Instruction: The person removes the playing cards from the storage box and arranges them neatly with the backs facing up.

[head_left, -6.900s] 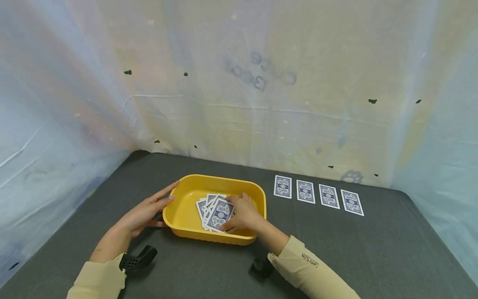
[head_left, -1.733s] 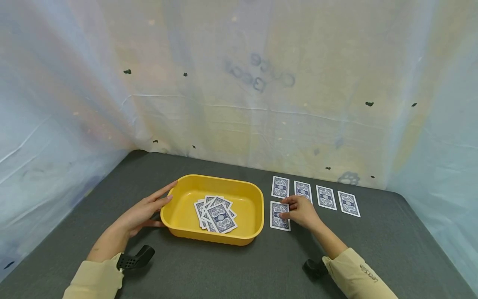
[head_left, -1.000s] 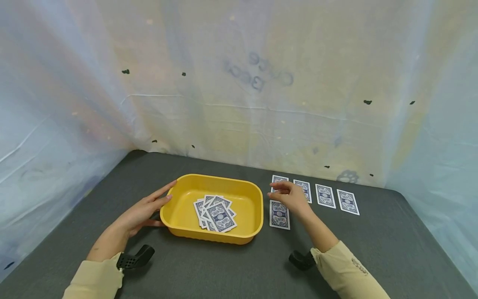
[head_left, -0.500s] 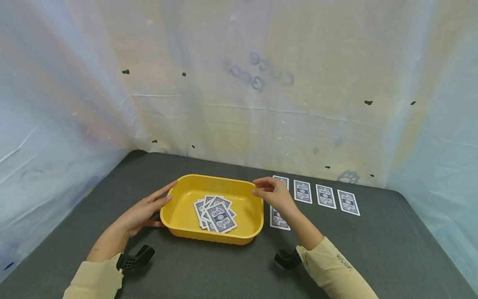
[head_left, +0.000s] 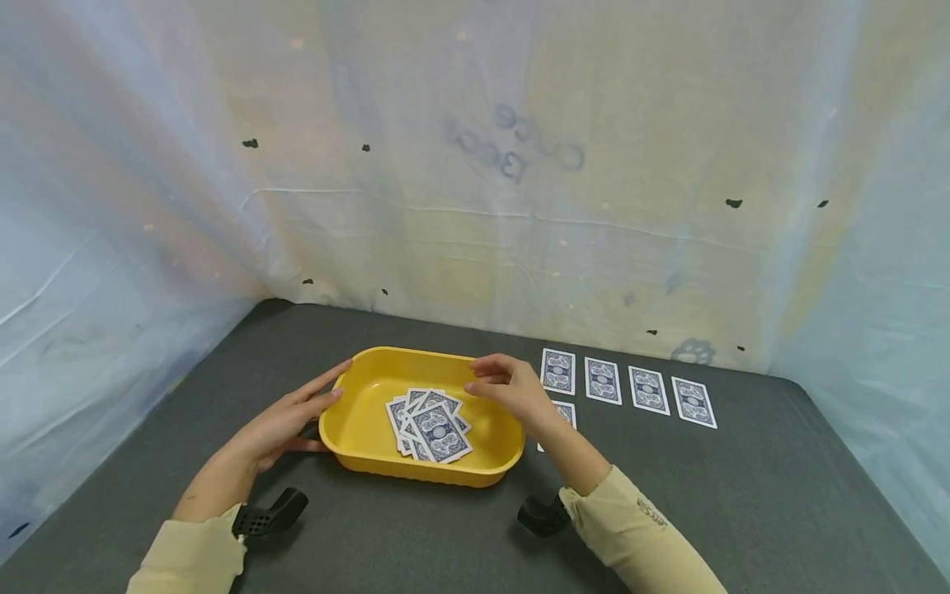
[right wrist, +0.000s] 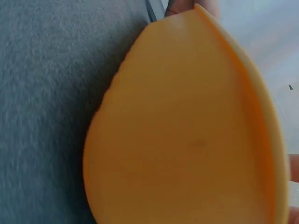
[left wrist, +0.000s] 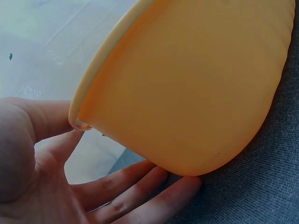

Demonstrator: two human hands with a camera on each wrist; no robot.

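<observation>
A yellow plastic tray [head_left: 423, 472] stands on the dark table. Several playing cards [head_left: 441, 432] lie face down in a loose, fanned pile on its floor, their backs blue and white. My left hand [head_left: 278, 425] rests against the tray's left end with outstretched fingers; in the left wrist view, fingertips [left wrist: 189, 184] touch the outer wall low down. Above the tray's right end is my right hand [head_left: 515, 392], holding nothing, its fingers loosely bent and pointing left over the pile. In the right wrist view the tray's wall [right wrist: 187, 116] covers most of that hand.
Right of the tray, several cards [head_left: 603, 380] lie face down in a spaced row near the back cloth. One more card [head_left: 567, 412] lies in front of the row's left end, partly hidden by my right forearm. A pale sheet [head_left: 445, 206] hangs behind the table.
My right hand took a card from the tray, laid it in front of the row's leftmost card and let go. It has since moved left, back over the tray. My left hand stays put.
</observation>
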